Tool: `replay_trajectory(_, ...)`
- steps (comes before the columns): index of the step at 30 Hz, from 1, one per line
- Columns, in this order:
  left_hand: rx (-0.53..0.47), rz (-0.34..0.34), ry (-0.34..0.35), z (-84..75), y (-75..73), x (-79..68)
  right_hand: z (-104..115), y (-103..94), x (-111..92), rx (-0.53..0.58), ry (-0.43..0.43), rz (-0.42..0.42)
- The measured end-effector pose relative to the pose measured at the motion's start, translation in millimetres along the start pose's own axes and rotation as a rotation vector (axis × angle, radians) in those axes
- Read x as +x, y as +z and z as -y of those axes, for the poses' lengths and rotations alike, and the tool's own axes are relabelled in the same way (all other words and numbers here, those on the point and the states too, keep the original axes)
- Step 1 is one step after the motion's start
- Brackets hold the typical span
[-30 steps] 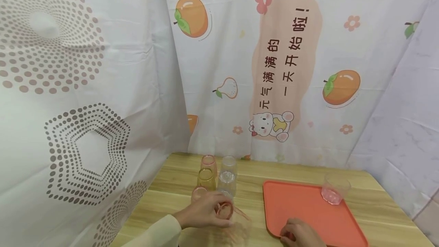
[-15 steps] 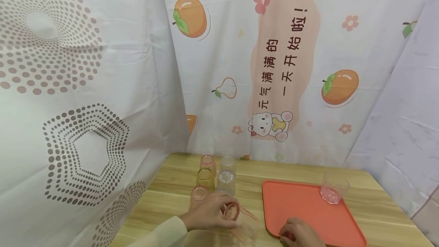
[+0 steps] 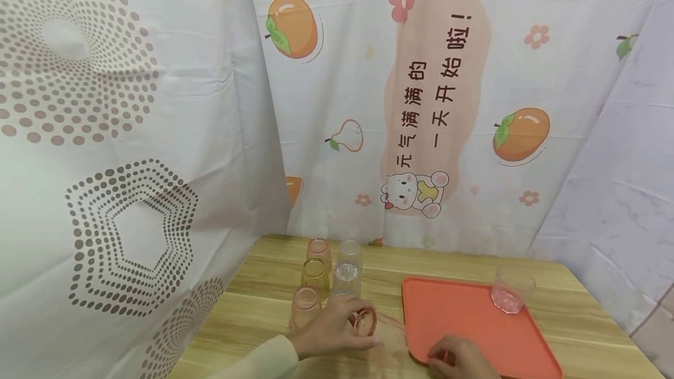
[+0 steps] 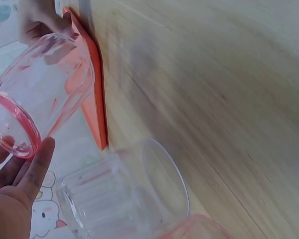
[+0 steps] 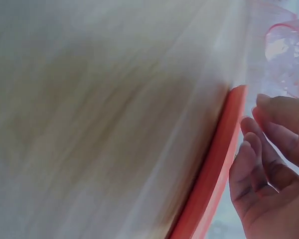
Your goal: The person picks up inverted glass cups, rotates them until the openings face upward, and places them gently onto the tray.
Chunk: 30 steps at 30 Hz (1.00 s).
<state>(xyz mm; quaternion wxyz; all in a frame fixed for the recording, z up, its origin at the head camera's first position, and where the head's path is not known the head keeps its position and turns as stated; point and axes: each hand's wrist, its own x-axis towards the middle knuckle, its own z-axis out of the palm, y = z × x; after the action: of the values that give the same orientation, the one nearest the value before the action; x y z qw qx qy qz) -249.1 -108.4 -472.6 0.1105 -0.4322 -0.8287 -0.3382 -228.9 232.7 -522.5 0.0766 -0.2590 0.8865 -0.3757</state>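
My left hand (image 3: 332, 329) grips a see-through pink-tinted cup (image 4: 52, 87) round its thick pink base. The cup lies tilted sideways, its mouth pointing right towards the tray. Just above the wooden table it hovers, near the left edge of the red-orange tray (image 3: 453, 303). Beside that tray's front left corner is my right hand (image 3: 458, 358), fingers loosely curled with nothing visible between them. Whether the right fingertips touch the tray rim I cannot tell. Another clear, pink-bottomed cup (image 3: 509, 291) stands at the tray's far right corner.
Left of the tray, cups stand in two rows: two pink cups with an amber cup (image 3: 315, 276) between them, and clear cups (image 3: 347, 279) alongside. A clear cup (image 4: 124, 184) close to my left hand is upside down. Printed curtains (image 3: 337, 192) enclose the table.
My left hand has moved right with the pink cup, away from the rows and closer to the tray. My right hand has stayed almost still.
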Motion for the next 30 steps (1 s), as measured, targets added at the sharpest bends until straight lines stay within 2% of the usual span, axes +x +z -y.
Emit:
replay_trajectory(7, -0.027, -0.048, 0.001, -1.7, 7.8, 2.9, 10.7, -1.2, -0.2, 0.281, 0.113, 0.004)
replay_trajectory(11, -0.060, -0.038, -0.035, -3.6, 12.5, 3.0, 20.9, -0.2, -0.9, 0.443, 0.204, -0.004)
replay_trajectory(13, -0.076, -0.028, -0.056, -4.3, 14.4, 3.0, 25.5, 0.1, -0.7, 0.490, 0.217, -0.006)
replay_trajectory(23, -0.139, 0.000, -0.081, -6.3, 21.0, 2.4, 33.4, 0.8, -0.2, 0.606, 0.216, 0.011)
replay_trajectory(30, -0.136, 0.001, -0.058, -8.6, 27.8, 4.7, 30.4, 0.7, -0.8, 0.646, 0.226, 0.003)
